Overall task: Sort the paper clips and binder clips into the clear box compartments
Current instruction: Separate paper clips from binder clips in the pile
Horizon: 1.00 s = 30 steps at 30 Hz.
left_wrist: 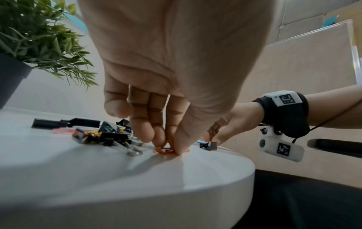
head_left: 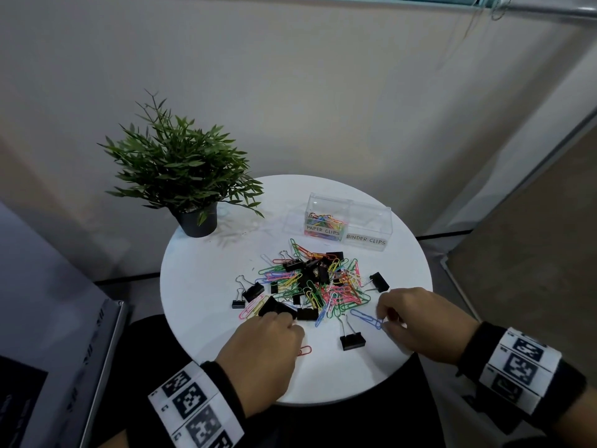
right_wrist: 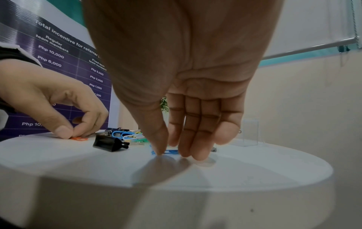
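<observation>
A heap of coloured paper clips and black binder clips [head_left: 310, 286] lies mid-table. Behind it at the right stands the clear box [head_left: 386, 221]. Its left compartment, labelled PAPER CLIPS [head_left: 323, 228], holds coloured clips; the BINDER CLIPS compartment [head_left: 366, 239] looks empty. My left hand [head_left: 292, 334] [left_wrist: 168, 147] pinches an orange paper clip [head_left: 305, 350] [left_wrist: 163, 151] that lies flat on the table. My right hand [head_left: 382, 320] [right_wrist: 170, 151] pinches the near end of a blue paper clip [head_left: 365, 317] [right_wrist: 171, 151], also on the table.
One black binder clip [head_left: 352, 340] [right_wrist: 109, 144] sits between my hands. A potted plant [head_left: 181, 176] stands at the back left of the round white table [head_left: 206, 286]. A printed board [head_left: 48, 318] leans to the left. The table's near edge is just under my wrists.
</observation>
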{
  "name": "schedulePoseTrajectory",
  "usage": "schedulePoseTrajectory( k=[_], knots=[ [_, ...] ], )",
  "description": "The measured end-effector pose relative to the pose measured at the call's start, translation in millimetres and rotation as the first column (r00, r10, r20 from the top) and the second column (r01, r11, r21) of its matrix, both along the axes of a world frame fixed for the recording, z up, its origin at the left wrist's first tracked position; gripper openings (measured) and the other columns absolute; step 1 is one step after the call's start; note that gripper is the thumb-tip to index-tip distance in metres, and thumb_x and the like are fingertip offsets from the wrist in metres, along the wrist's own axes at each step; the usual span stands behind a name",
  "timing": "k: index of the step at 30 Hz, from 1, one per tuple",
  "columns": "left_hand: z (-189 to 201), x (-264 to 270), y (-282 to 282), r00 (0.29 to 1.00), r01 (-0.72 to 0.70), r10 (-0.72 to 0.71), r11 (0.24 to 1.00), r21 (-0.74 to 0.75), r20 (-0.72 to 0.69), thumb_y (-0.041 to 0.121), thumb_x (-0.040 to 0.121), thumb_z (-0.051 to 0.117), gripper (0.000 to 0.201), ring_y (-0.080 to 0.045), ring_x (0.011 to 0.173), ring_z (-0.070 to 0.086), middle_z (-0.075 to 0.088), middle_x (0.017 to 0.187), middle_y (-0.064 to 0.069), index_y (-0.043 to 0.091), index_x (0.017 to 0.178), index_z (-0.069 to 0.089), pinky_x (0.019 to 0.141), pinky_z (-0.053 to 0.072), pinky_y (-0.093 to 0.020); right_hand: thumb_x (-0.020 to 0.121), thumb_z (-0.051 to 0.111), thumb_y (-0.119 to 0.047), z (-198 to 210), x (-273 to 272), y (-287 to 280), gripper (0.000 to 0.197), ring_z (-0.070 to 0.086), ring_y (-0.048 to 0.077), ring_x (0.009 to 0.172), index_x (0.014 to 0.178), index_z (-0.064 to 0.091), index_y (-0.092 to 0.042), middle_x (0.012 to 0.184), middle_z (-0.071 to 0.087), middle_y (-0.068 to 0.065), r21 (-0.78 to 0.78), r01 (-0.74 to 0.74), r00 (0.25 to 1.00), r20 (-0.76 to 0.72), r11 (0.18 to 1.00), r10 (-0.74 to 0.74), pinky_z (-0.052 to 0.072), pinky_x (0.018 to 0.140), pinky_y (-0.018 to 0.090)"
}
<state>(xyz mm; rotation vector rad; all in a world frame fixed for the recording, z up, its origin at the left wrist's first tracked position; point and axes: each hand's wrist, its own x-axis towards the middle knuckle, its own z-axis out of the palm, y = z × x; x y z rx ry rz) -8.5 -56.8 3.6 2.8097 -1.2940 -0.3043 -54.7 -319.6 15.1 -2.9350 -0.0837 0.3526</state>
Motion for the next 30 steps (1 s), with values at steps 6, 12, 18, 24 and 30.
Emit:
schedulePoseTrajectory(
  k=[6, 12, 18, 24, 30],
  knots=[
    [-8.2, -2.5, 1.8, 1.000, -0.014, 0.014, 1.000, -0.021, 0.014, 0.033, 0.044, 0.081, 0.038, -0.005, 0.056, 0.056, 0.056, 0.066, 0.014, 0.033, 0.074, 0.059, 0.042, 0.040, -0.018, 0.088, 0.055, -0.046, 4.1, 5.1, 7.3, 0.030, 0.059, 0.015, 0.097, 0.112, 0.059, -0.029, 0.103, 0.061, -0.008, 0.008, 0.009, 1.000, 0.020, 1.000, -0.009, 0.045, 0.081, 0.029],
    [-0.7, -4.3, -6.3, 0.996, -0.089, 0.088, 0.993, -0.074, -0.015, 0.018, 0.095, 0.043, 0.014, -0.019, 0.105, 0.049, 0.049, 0.113, 0.003, 0.021, 0.106, 0.051, 0.080, 0.040, -0.030, 0.085, 0.054, -0.029, -1.3, 17.5, 13.3, 0.011, 0.058, 0.017, 0.084, 0.086, 0.063, -0.023, 0.085, 0.052, -0.009, -0.005, -0.040, 0.999, 0.000, 0.999, 0.040, 0.047, 0.072, 0.030],
    [5.0, -4.9, -8.0, 0.991, -0.119, 0.113, 0.989, -0.087, -0.073, 0.015, 0.094, 0.042, 0.009, -0.021, 0.100, 0.051, 0.054, 0.109, 0.001, 0.021, 0.099, 0.046, 0.080, 0.044, -0.034, 0.084, 0.053, -0.023, 0.1, 20.3, 17.2, 0.008, 0.055, 0.016, 0.074, 0.077, 0.056, -0.021, 0.080, 0.056, -0.007, 0.073, -0.078, 0.997, 0.018, 0.994, 0.076, 0.047, 0.068, 0.032],
    [10.2, 1.8, -8.8, 0.979, -0.183, 0.145, 0.939, -0.291, -0.146, 0.012, 0.090, 0.042, 0.020, -0.024, 0.079, 0.053, 0.058, 0.085, 0.004, 0.028, 0.101, 0.039, 0.071, 0.048, -0.040, 0.084, 0.063, -0.024, 10.1, 18.9, 12.8, 0.006, 0.056, 0.011, 0.064, 0.079, 0.060, -0.023, 0.069, 0.064, -0.005, 0.287, 0.013, 0.991, 0.120, 0.958, -0.050, 0.045, 0.062, 0.022],
    [11.1, 11.6, -29.9, 0.981, -0.193, 0.187, 0.932, -0.307, -0.049, 0.020, 0.091, 0.041, 0.017, -0.020, 0.094, 0.055, 0.058, 0.098, 0.005, 0.022, 0.095, 0.057, 0.077, 0.047, -0.036, 0.082, 0.070, -0.019, 18.5, 17.0, 12.6, 0.010, 0.053, 0.004, 0.056, 0.075, 0.063, -0.022, 0.062, 0.063, -0.006, 0.439, 0.078, 0.973, 0.164, 0.895, -0.165, 0.037, 0.054, 0.009]
  ],
)
